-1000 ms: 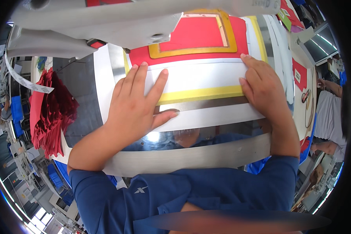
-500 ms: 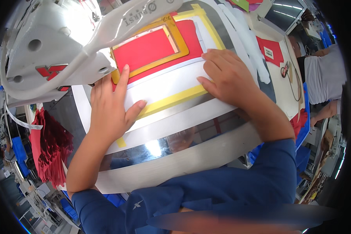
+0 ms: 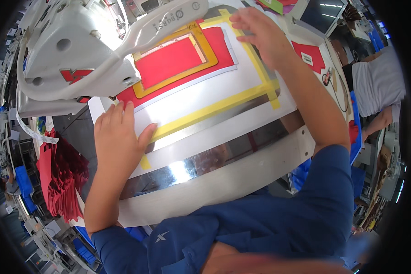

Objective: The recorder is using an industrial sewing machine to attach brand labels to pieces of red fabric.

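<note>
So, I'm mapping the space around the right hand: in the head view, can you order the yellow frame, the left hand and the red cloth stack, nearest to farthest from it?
1. Yellow frame: just left of the right hand.
2. Left hand: farther left, nearer the wearer.
3. Red cloth stack: farthest, left beyond the left hand.

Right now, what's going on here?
A person is working beside a white machine. The left hand has its fingertips at the near left corner of a red cloth. The right hand, open, is over the yellow tape at the far right; whether it touches is unclear. A yellow frame lies on the cloth.
</note>
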Available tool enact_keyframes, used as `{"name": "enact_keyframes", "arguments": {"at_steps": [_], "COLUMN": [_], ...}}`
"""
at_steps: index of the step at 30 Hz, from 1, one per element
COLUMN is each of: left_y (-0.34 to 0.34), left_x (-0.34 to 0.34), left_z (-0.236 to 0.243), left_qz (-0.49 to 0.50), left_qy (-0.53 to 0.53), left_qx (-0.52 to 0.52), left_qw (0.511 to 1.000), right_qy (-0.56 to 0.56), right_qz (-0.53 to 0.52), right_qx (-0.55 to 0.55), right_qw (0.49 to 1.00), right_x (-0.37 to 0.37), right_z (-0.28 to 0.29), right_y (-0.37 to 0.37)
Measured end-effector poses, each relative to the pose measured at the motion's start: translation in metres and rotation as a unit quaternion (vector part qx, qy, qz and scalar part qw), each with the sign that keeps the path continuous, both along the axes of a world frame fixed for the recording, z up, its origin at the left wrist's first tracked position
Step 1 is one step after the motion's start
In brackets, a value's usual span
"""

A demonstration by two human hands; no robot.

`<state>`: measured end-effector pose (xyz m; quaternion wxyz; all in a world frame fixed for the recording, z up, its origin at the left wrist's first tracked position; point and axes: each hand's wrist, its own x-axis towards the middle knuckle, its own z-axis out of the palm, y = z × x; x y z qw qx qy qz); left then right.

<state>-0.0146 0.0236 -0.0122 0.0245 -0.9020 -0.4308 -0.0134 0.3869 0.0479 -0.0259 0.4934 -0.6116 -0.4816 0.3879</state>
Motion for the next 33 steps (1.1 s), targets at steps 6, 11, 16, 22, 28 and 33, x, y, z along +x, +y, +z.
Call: {"name": "enact_keyframes", "arguments": {"at_steps": [6,11,16,22,28,33], "left_y": [-0.021,-0.017,-0.016,-0.015,-0.016,-0.021], "left_x": [0.041,0.035,0.034,0.033,0.034,0.033], "left_z": [-0.015,-0.028,-0.028,-0.029,-0.029,-0.028], "left_qz": [-0.127,-0.170,-0.154,-0.142,-0.129,-0.113], "left_qy": [-0.134,-0.176,-0.159,-0.144,-0.119,-0.110], "left_qx": [-0.001,-0.032,-0.033,-0.028,-0.020,-0.011], "left_qw": [0.983,0.969,0.975,0.979,0.984,0.987], "right_qy": [0.241,0.228,0.023,-0.065,-0.523,-0.594], "right_qz": [-0.009,-0.013,0.054,0.122,0.193,0.201], "right_qx": [-0.097,-0.158,-0.171,-0.263,0.155,0.077], "right_qw": [0.966,0.961,0.983,0.955,0.816,0.775], "right_x": [0.012,-0.009,-0.007,0.004,-0.002,-0.016], "right_z": [-0.015,-0.001,0.018,0.037,-0.011,-0.006], "right_y": [0.077,0.071,0.025,-0.010,-0.055,-0.082]}}
